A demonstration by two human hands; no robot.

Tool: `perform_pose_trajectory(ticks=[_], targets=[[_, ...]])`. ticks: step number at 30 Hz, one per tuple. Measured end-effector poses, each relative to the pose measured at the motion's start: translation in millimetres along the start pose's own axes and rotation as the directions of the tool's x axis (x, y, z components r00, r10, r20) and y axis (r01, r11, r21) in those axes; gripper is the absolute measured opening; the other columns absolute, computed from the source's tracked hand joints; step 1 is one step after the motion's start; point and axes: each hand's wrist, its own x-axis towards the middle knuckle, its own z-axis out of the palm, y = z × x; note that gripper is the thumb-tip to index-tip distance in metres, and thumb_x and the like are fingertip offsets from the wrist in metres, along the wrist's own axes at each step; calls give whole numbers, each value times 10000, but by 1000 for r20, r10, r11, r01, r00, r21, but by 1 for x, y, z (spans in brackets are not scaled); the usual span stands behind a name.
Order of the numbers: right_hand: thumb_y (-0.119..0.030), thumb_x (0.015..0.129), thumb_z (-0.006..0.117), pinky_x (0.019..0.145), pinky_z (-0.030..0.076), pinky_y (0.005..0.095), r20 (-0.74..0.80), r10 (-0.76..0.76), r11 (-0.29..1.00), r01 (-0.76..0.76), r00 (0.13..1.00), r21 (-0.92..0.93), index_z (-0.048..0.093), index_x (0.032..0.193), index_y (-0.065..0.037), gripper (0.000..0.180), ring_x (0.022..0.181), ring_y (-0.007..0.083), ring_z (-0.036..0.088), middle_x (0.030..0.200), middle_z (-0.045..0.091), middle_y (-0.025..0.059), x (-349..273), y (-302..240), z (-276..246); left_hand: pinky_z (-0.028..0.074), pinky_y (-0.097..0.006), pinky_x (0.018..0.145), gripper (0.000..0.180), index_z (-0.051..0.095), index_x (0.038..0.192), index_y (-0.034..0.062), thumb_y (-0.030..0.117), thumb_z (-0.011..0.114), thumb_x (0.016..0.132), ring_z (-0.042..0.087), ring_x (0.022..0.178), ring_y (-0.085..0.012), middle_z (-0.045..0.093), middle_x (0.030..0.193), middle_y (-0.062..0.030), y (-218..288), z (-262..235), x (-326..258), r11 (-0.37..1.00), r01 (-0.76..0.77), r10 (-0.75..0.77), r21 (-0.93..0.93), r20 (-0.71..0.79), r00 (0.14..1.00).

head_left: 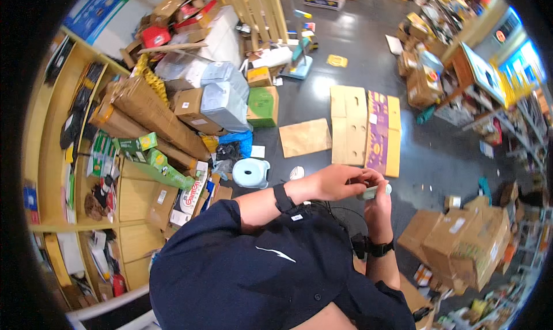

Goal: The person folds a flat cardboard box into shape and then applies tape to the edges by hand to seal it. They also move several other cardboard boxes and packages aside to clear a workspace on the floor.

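Both hands meet in front of my body, above the floor. My right hand (377, 208) is closed round a small pale grey-green object (367, 194) with a rounded whitish end; its exact kind is too small to make out. From the left, my left hand (341, 183) reaches over to it, fingers curled and touching its upper side. Beyond the hands, flattened tan cardboard (348, 125) and a purple-and-yellow flattened carton (378, 135) lie side by side on the dark floor. A plain brown cardboard sheet (305, 139) is left of them.
A light blue stool (251, 173) stands left of my hands. Stacked boxes and a green carton (263, 106) crowd the left, beside wooden shelves (131, 200). Large brown boxes (461, 243) sit at the right. A wooden table (461, 79) is farther off.
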Motion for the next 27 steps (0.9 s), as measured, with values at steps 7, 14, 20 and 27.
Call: perform_pose_trajectory(ticks=[7, 14, 20, 27], targets=[[-469, 1015, 344, 738, 502, 303, 40, 67, 944, -51, 997, -326, 565, 1161, -46, 499, 897, 146, 577, 1011, 612, 62, 135, 23, 103, 504, -384, 742, 267, 594, 1058, 39, 267, 531, 936, 645, 854, -275, 664, 915, -173, -49, -125, -11, 975, 200, -200, 96, -8, 980], [-295, 981, 485, 562, 489, 257, 78, 182, 969, -166, 980, -181, 543, 1180, -56, 317, 652, 121, 600, 891, 615, 74, 238, -10, 129, 434, -232, 570, 172, 570, 960, 56, 223, 531, 979, 538, 622, -102, 580, 744, -11, -70, -219, 39, 880, 193, -220, -433, -12, 975], [-311, 992, 490, 605, 502, 261, -103, -39, 982, 19, 994, -186, 486, 1310, -30, 424, 658, 114, 605, 872, 610, 54, 224, -22, 99, 431, -235, 578, 232, 567, 1066, 16, 229, 522, 987, 523, 638, -96, 562, 748, -19, -76, -224, 101, 893, 133, -13, -429, 271, 963], [-310, 1002, 465, 606, 500, 267, -257, -68, 987, 27, 964, -157, 487, 1318, -17, 431, 663, 114, 600, 818, 606, 44, 217, -29, 46, 431, -232, 591, 180, 560, 1052, 15, 176, 512, 987, 522, 667, -88, 573, 791, -16, -59, -190, 158, 866, 196, -20, -460, 359, 933]])
